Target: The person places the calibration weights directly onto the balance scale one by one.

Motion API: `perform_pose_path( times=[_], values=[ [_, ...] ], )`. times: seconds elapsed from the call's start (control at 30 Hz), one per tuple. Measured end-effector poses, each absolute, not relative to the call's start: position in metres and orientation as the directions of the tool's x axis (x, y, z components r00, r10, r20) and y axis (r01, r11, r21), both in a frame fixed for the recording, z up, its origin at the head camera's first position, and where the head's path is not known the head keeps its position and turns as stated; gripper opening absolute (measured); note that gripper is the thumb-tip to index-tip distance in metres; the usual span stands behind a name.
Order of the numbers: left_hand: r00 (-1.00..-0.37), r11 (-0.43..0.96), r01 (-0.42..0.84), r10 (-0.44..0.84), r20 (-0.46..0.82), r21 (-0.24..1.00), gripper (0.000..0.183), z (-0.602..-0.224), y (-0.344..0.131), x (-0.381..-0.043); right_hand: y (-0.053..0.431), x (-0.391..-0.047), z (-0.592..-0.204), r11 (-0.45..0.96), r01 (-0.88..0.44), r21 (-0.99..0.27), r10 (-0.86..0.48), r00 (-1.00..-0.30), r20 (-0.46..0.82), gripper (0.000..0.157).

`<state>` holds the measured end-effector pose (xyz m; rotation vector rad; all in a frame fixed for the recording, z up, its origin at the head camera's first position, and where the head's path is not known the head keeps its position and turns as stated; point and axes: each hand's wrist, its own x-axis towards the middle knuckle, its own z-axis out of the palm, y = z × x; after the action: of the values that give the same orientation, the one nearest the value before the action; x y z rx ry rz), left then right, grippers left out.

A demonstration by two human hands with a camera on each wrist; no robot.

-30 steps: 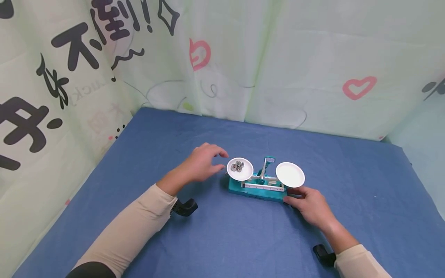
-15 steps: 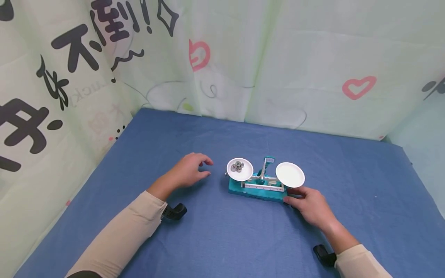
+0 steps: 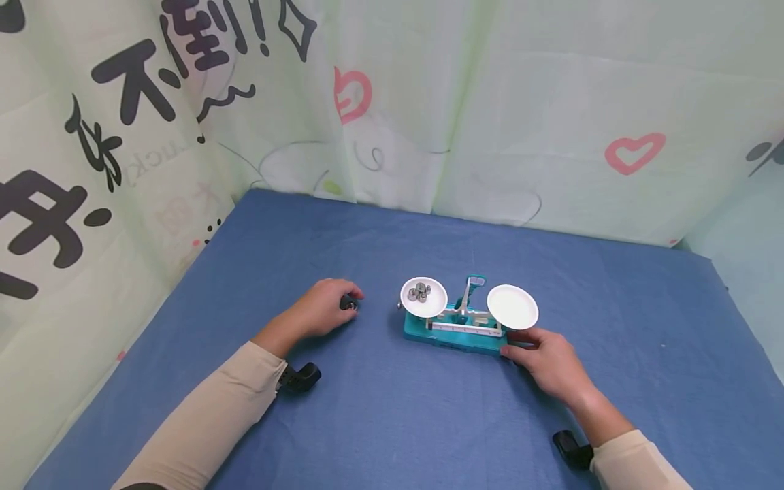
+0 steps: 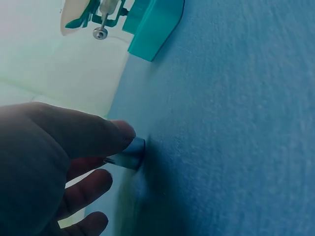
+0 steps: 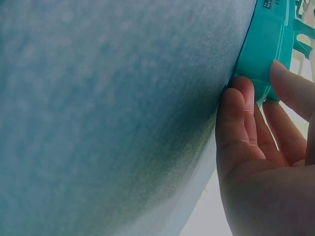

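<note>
A teal balance scale with two white pans stands on the blue cloth. Several small silvery weights lie in its left pan, while the right pan is bare. My left hand, left of the scale, pinches a metal weight between thumb and fingers. This weight is a short shiny cylinder, its end close to the cloth in the left wrist view. My right hand holds the right end of the scale's base, thumb on one side and fingers on the other.
A blue cloth covers the table. Behind and to the left hangs a pale curtain with black characters and pink hearts. Black wrist devices show at the left wrist and the right wrist.
My left hand has drawn away from the left pan, leftward and slightly toward me, its fingers closing. A metal weight now shows between them. The right hand and the scale stay put.
</note>
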<state>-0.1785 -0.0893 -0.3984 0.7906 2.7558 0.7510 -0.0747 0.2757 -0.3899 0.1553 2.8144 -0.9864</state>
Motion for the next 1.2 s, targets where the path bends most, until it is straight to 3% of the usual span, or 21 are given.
perform_pose_path(
  times=[0.63,1.2],
  values=[
    [-0.872,0.781,0.367,0.478,-0.106,0.506,0.022,-0.402,-0.09,-0.177,0.278,-0.075,-0.39,0.768,0.133,-0.627,0.031,-0.985,-0.17,0.047],
    [-0.78,0.628,0.55,0.621,0.072,0.551,0.021,-0.36,-0.08,-0.167,0.277,-0.074,-0.392,0.768,0.136,-0.626,0.04,-0.986,-0.165,0.045]
  ],
)
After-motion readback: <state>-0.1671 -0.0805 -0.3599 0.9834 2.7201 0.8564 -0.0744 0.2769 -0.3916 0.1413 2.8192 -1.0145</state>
